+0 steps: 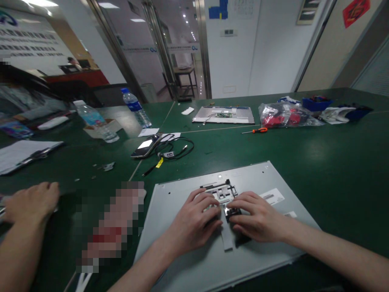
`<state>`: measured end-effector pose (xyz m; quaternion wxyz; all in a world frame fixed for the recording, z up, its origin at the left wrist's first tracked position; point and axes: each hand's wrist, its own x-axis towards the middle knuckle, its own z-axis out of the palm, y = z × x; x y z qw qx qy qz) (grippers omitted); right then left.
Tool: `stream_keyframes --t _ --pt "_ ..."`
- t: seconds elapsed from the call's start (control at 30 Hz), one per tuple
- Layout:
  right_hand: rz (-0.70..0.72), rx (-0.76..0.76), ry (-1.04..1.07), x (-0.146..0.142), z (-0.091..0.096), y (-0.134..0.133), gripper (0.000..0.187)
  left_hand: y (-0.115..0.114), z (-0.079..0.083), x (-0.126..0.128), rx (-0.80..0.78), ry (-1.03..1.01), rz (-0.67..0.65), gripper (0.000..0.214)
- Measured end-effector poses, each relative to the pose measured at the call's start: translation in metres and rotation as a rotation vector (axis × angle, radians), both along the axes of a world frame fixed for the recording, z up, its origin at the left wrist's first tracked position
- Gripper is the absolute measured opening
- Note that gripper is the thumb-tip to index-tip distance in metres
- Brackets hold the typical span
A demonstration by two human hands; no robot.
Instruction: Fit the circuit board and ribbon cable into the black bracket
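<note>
A flat grey metal panel point(188, 259), like the back of a screen, lies in front of me. My left hand point(199, 217) rests over its middle with curled fingers, and a bit of green shows beneath them; what they hold is hidden. Opposite it, my right hand point(258, 215) has its fingers closed around a small black part point(232, 211). Just beyond the fingertips sits a metal bracket with cut-outs point(224, 195). A pale flat strip point(226, 237) runs toward me between the hands. White labels point(272, 196) are stuck on the panel's right side.
At left, another person's hand point(33, 202) rests on the green table point(343, 178), near a blurred-out object with white cords. Farther back are a phone point(146, 147), black cable point(191, 148), water bottles point(136, 108), a second panel point(223, 115), an orange screwdriver point(258, 130) and a plastic bag point(285, 115).
</note>
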<state>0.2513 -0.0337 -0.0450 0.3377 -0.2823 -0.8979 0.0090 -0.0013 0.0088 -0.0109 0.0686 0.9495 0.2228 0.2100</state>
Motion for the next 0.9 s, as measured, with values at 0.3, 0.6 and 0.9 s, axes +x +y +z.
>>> stream_keyframes --t 0.3,0.6,0.9 --pt "0.0 0.003 0.005 -0.0001 0.0004 0.0001 0.011 -0.0007 0.0007 -0.0006 -0.004 0.005 0.01 0.009" --pt "0.001 -0.013 -0.011 -0.0009 0.0018 -0.0003 0.015 0.0014 -0.0023 -0.0008 -0.065 0.08 0.005 0.018" --pt "0.069 -0.154 -0.164 0.0014 0.0023 -0.0024 0.039 0.0023 -0.0029 -0.001 -0.067 0.094 -0.006 0.028"
